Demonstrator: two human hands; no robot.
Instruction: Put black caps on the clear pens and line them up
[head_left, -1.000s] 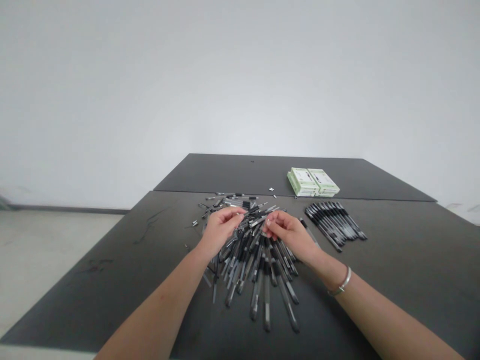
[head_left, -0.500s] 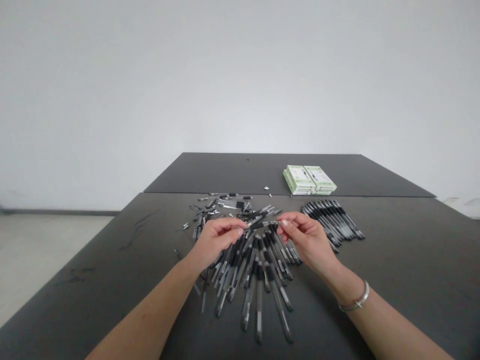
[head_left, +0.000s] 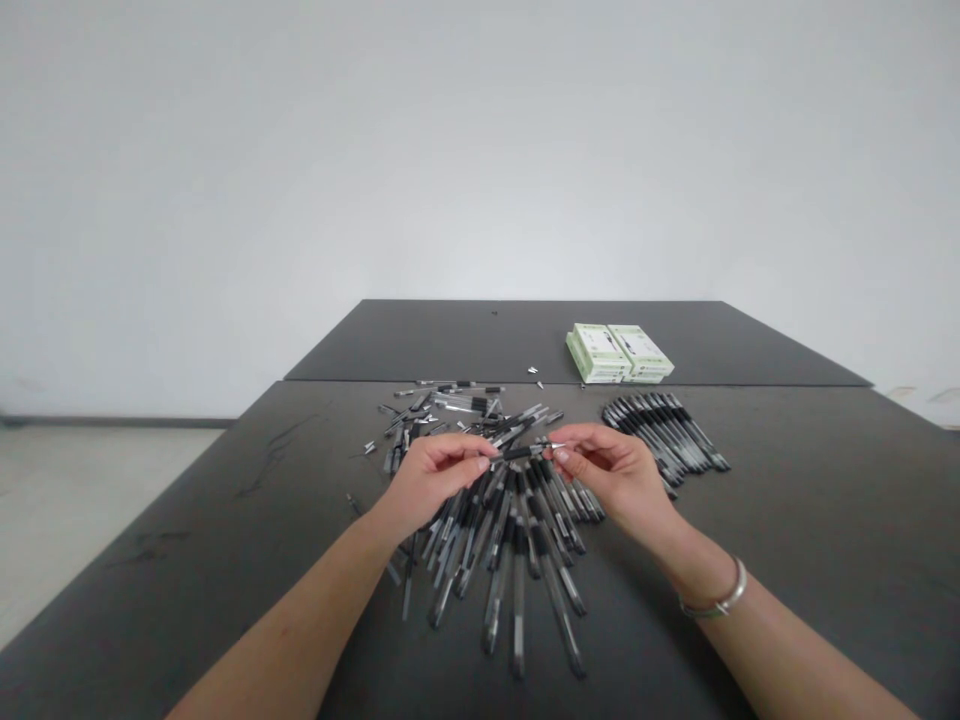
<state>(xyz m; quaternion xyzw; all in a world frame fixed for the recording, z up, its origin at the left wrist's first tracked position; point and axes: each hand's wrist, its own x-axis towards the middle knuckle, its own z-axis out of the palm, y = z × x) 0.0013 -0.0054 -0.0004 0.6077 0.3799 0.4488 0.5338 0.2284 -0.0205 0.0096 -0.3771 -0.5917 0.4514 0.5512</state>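
Between my two hands a pen barrel with a black grip (head_left: 517, 453) is held nearly level, above a spread of pens. My left hand (head_left: 435, 478) pinches its left end between thumb and fingers. At the other end, my right hand (head_left: 611, 470) has its thumb and forefinger closed on the silvery pen tip (head_left: 556, 446). Whether the tip is fully seated in the barrel is too small to tell. Below lie many clear pens with black grips (head_left: 519, 600), fanned out toward me and partly hidden by my hands.
A neat row of pens (head_left: 667, 430) lies to the right. Beyond it stand stacked green-and-white boxes (head_left: 619, 355). Loose pen parts (head_left: 469, 404) are scattered behind my left hand, and small silvery tips (head_left: 532, 370) lie near the seam between the black tables (head_left: 787, 450).
My right thumb and forefinger have shifted slightly left along the pen, and more of the silvery tip shows. My left hand keeps its hold. The view has tilted a little.
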